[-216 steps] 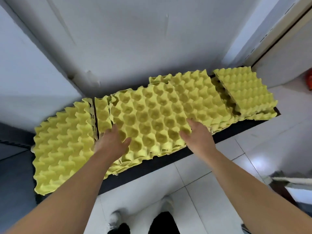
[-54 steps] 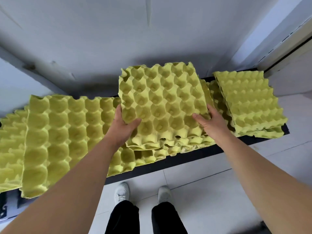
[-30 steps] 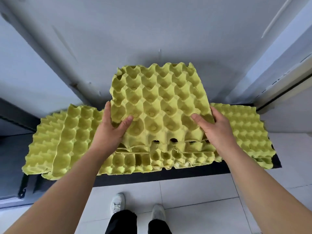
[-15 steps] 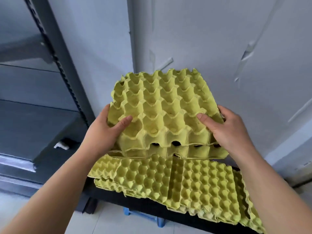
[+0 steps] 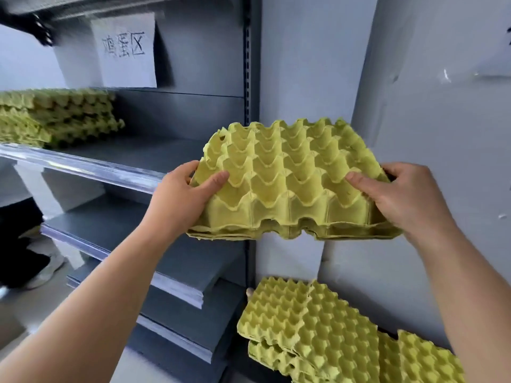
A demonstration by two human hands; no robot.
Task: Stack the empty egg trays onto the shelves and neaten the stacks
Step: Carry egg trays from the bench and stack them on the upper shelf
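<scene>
A thin stack of yellow-green egg trays [image 5: 287,178] hangs in mid-air at chest height, held level between both hands. My left hand [image 5: 182,200] grips its left edge, thumb on top. My right hand [image 5: 398,197] grips the right edge the same way. To the left stands a grey shelf unit [image 5: 91,168]; a taller stack of egg trays [image 5: 55,117] sits on its upper shelf at the far left. More egg trays [image 5: 326,335] lie spread on a low dark platform at the bottom right.
A paper sign [image 5: 125,51] with handwriting hangs on the shelf's back panel. A slotted upright post [image 5: 248,64] marks the shelf's right end, next to a white wall [image 5: 442,106]. Lower grey shelves [image 5: 154,266] step down beneath. A person's shoe [image 5: 41,272] shows at far left.
I have lifted the held trays higher and turned left, so the shelf unit with its stack and sign came into view. The low platform's trays dropped to the bottom right.
</scene>
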